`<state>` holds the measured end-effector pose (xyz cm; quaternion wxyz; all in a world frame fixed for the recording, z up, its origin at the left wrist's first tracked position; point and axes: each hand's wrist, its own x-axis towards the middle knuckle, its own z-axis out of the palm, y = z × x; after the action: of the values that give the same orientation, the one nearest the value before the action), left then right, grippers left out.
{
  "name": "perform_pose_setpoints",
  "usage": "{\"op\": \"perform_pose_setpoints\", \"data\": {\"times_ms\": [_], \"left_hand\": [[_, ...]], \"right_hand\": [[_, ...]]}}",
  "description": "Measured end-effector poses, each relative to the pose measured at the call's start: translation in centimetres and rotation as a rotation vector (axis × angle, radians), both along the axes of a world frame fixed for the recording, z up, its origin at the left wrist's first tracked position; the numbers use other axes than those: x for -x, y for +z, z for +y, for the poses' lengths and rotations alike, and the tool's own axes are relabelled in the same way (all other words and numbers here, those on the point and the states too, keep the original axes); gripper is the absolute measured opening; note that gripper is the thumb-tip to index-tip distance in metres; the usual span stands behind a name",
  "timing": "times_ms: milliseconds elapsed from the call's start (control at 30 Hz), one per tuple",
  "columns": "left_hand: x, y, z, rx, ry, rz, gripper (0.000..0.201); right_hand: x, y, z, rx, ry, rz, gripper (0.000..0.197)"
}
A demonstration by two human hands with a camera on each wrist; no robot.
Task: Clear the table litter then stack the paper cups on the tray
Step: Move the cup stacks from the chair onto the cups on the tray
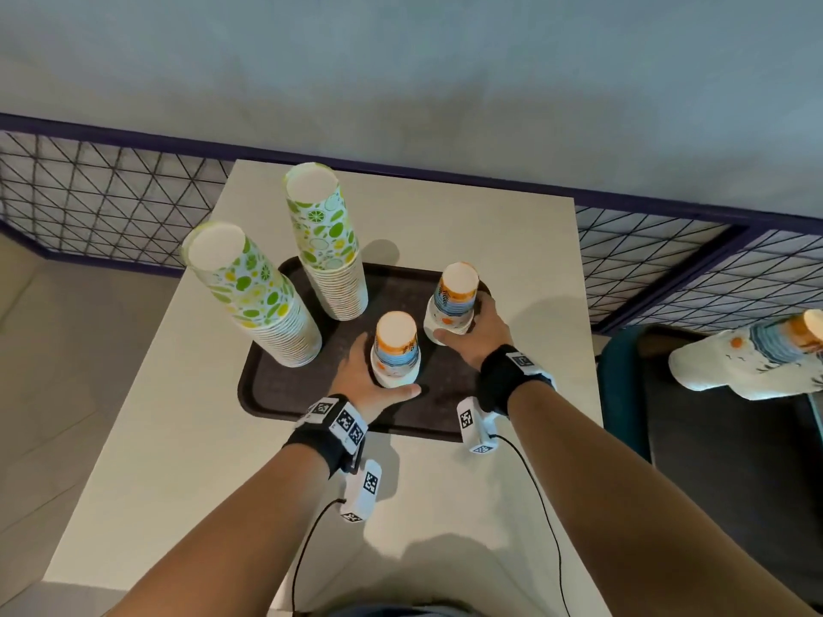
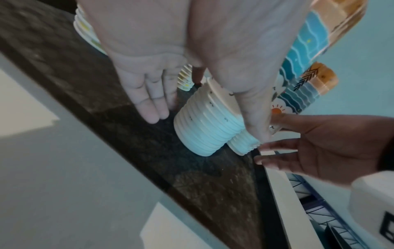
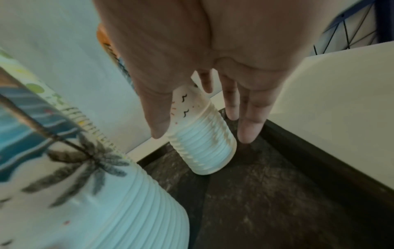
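Observation:
A dark brown tray (image 1: 276, 394) lies on the white table (image 1: 178, 460). Four upside-down cup stacks stand on it. Two are tall, with a green citrus print (image 1: 254, 296) (image 1: 327, 242). Two are short, with a beach print. My left hand (image 1: 363, 385) cups the nearer short stack (image 1: 396, 354). Its fingers (image 2: 149, 104) are straight beside that stack (image 2: 202, 128), and the thumb lies along the other side. My right hand (image 1: 478, 331) brackets the farther short stack (image 1: 452, 305). In the right wrist view, its thumb touches that stack (image 3: 202, 143) and its fingers (image 3: 249, 128) point down beside it.
Another beach-print cup stack (image 1: 748, 358) lies on its side on a dark seat to the right of the table. A wire-mesh railing (image 1: 111, 202) runs behind the table. Cables from the wrist cameras trail over the table's near part (image 1: 311, 541).

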<state>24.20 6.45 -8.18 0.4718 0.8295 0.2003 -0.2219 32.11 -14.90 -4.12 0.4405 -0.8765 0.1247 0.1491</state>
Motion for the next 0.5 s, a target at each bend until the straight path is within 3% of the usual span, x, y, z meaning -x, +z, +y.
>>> {"op": "perform_pose_setpoints", "data": {"times_ms": [100,233,400,500], "left_hand": [[2.0,1.8,-0.1,-0.038,0.045,0.069,0.134],[5.5,3.4,-0.3,-0.115,-0.065,0.177,0.068],[10.1,4.0,-4.0,-0.031,-0.150,0.103,0.098],[10.7,5.3,-8.2,0.008,-0.246,0.028,0.098]], "right_hand": [[2.1,1.0,-1.8,-0.012,0.007,-0.035,0.090],[5.9,1.5,-6.1,-0.028,-0.076,-0.114,0.068],[12.0,1.4,-15.3,-0.094,-0.244,-0.209,0.043],[15.1,1.0,-21.6,-0.072,-0.383,-0.157,0.039]]}}
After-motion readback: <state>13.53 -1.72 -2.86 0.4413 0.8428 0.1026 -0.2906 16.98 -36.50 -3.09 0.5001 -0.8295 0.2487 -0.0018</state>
